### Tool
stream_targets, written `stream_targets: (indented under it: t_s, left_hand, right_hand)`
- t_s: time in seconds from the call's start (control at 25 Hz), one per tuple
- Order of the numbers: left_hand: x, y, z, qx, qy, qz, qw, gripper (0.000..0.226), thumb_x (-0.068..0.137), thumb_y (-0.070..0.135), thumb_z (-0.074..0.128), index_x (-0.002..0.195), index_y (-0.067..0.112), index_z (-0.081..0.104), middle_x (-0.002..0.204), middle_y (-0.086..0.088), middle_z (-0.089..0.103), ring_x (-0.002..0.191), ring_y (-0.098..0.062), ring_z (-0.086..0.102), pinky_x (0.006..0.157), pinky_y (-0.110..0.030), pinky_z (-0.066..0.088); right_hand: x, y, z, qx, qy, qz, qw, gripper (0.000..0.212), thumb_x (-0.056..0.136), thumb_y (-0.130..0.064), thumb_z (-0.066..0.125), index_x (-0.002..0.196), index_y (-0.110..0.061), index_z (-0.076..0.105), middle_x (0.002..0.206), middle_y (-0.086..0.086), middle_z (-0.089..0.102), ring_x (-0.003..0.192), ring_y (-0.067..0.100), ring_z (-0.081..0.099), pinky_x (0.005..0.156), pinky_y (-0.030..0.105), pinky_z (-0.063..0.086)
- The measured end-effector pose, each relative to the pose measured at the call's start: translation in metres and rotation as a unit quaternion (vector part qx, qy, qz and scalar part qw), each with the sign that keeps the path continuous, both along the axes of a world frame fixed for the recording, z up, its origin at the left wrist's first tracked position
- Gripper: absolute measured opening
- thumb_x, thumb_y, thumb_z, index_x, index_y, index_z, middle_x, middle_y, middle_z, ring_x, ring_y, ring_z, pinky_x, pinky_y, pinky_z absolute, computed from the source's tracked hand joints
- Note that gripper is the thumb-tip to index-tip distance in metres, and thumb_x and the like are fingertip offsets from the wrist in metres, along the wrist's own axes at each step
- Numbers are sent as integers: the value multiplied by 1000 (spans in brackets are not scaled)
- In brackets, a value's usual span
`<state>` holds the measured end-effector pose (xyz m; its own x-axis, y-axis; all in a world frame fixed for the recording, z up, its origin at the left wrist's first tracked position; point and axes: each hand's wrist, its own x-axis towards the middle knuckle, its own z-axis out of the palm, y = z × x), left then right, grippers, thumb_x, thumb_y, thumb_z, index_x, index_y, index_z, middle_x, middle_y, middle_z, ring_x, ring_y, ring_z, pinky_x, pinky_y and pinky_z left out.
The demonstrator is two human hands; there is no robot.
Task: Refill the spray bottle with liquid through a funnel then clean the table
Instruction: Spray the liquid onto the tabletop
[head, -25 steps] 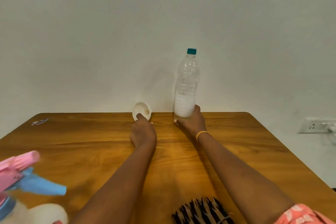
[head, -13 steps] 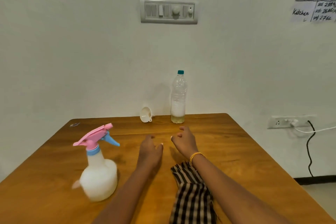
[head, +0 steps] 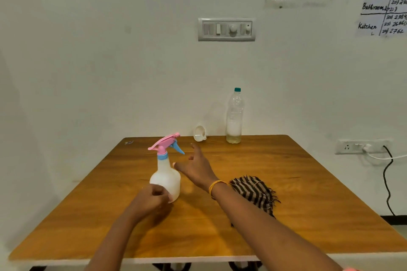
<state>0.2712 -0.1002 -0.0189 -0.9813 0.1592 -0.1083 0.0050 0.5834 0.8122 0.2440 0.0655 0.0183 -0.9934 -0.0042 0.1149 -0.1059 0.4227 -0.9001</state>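
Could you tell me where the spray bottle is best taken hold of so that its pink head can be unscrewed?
Probably steady the spray bottle round its wide lower body, where the left hand already rests, and bring the right hand in from the right onto the narrow neck collar below the pink trigger, since it stands upright.

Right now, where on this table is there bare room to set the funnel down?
Bare wood lies right of the checked cloth, and along the near edge of the table. It is crowded around the spray bottle, between the left hand and right hand.
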Motion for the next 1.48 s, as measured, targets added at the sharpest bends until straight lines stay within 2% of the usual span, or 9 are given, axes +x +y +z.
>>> stream_targets:
  t_s: [0.2,0.32,0.48,0.6,0.8,0.88,1.04,1.24,1.48]
  left_hand:
    - [-26,-30,-23,-94,80,103,987,8,91,15,55,97,18,51,100,-4,61,84,-14,57,68,-25,52]
    - [-41,-19,-38,-90,115,81,986,29,93,13,50,119,22,42,110,0,56,94,-14,56,74,-24,51]
    - [-53,-6,-63,-182,212,94,956,44,90,15,47,134,21,42,133,-5,48,115,-17,50,94,-33,47]
    - [-61,-4,-73,-261,233,124,929,47,92,26,46,138,21,39,141,-6,42,128,-21,42,104,-41,37]
    - [-67,-4,-77,-294,209,146,921,51,93,35,43,140,17,35,146,-11,37,137,-27,32,113,-51,23]
    - [-66,-4,-76,-300,197,163,919,53,93,37,44,141,17,35,146,-13,36,139,-29,30,113,-53,22]
    - [-64,-2,-75,-302,211,159,916,51,93,37,44,138,15,38,142,-12,42,135,-29,35,112,-51,28]
    - [-59,-2,-73,-304,215,150,916,48,94,37,42,135,13,41,137,-11,46,131,-29,39,109,-51,31]
    - [-57,0,-70,-308,219,133,916,46,95,37,42,133,13,43,134,-12,49,127,-30,42,106,-50,32]
  right_hand:
    - [-19,-44,-12,86,37,-18,995,111,65,-54,75,148,-25,7,151,5,34,134,27,41,103,41,44]
    - [-28,-52,-21,88,48,-66,993,102,67,-41,77,143,-23,11,122,5,58,106,24,61,86,33,53]
    - [-37,-36,-22,16,48,-79,996,88,68,-28,73,137,-24,19,102,0,56,89,19,60,71,25,51]
    - [-39,-8,-22,-83,44,-26,995,73,63,-15,62,132,-22,39,105,10,60,88,25,61,71,30,53]
    - [-24,40,-12,-182,-39,173,967,42,75,-16,63,117,-9,60,59,10,57,50,17,55,65,33,54]
    - [-17,52,-4,-167,-99,202,960,37,85,-22,63,119,-6,59,65,11,65,48,19,58,58,31,54]
    - [-2,66,-2,-153,-123,188,962,54,74,-28,71,125,-14,56,118,3,66,55,18,62,56,29,54]
    - [6,82,7,-162,-171,153,960,55,86,-31,64,132,-6,46,114,18,65,48,11,61,46,25,51]
    - [4,97,21,-39,-226,139,963,52,88,-48,56,125,-12,51,109,12,68,49,11,60,48,21,52]
